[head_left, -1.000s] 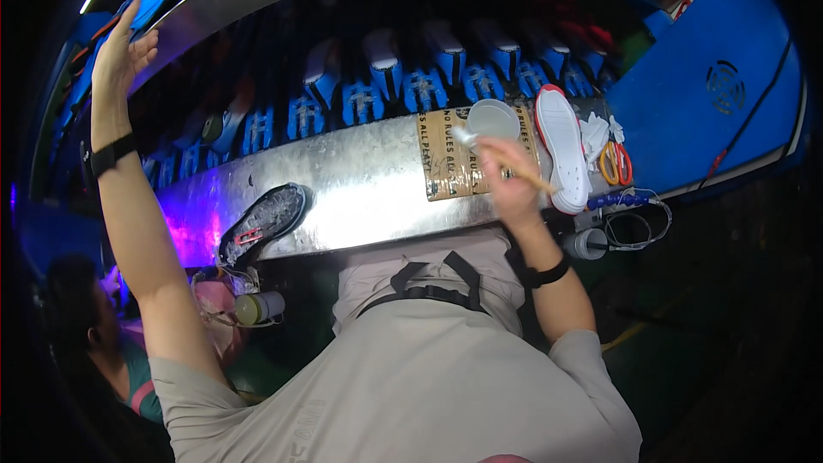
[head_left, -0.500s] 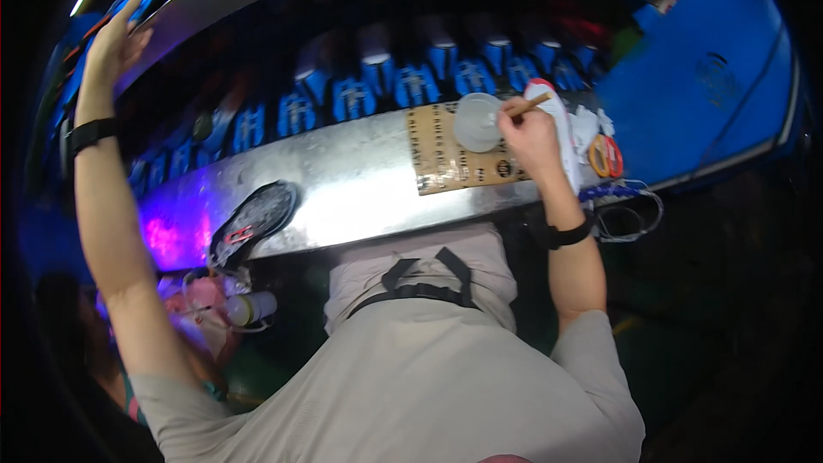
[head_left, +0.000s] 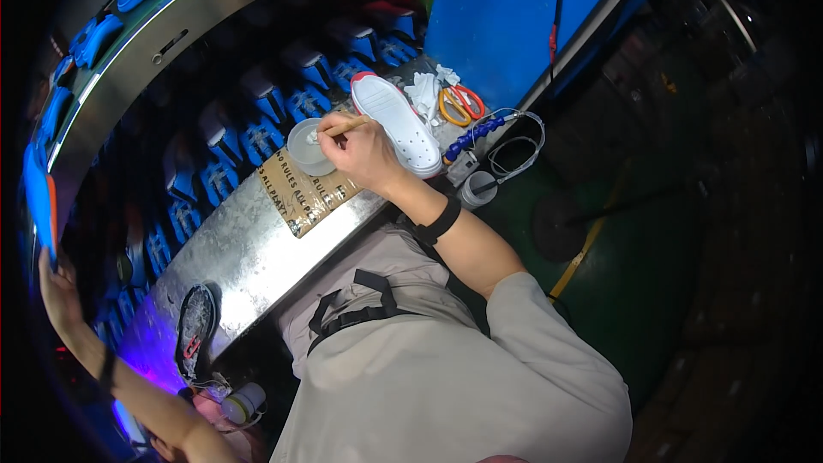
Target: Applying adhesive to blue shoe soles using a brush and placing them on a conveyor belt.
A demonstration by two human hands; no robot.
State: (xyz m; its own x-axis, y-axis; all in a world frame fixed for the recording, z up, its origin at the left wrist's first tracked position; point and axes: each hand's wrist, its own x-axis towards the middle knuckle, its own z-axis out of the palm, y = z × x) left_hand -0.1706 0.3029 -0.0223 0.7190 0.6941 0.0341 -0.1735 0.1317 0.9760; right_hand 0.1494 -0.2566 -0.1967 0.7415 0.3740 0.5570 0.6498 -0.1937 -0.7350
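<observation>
My right hand [head_left: 362, 153] grips a wooden-handled brush [head_left: 343, 127] with its tip down in a small round grey bowl [head_left: 307, 146]. The bowl stands on a brown cardboard sheet [head_left: 302, 197] on the metal bench [head_left: 249, 249]. A white shoe [head_left: 396, 123] lies sole up just right of that hand. My left hand [head_left: 58, 290] is stretched far out to the left, fingers apart, touching the curved machine edge near a blue and orange piece [head_left: 39, 197]. A dark shoe [head_left: 195, 330] lies sole up on the bench's near left end.
Orange-handled scissors [head_left: 461, 103], white rags [head_left: 424, 90] and a blue corded tool [head_left: 480, 133] lie beyond the white shoe. Rows of blue shoe holders [head_left: 257, 133] fill the conveyor behind the bench. A blue cabinet [head_left: 514, 17] stands at the right. Small containers [head_left: 243, 401] sit below the bench.
The view has swung, so the bench now runs diagonally. My right hand stays at the bowl with the brush. My left arm remains stretched out and now appears at the lower left.
</observation>
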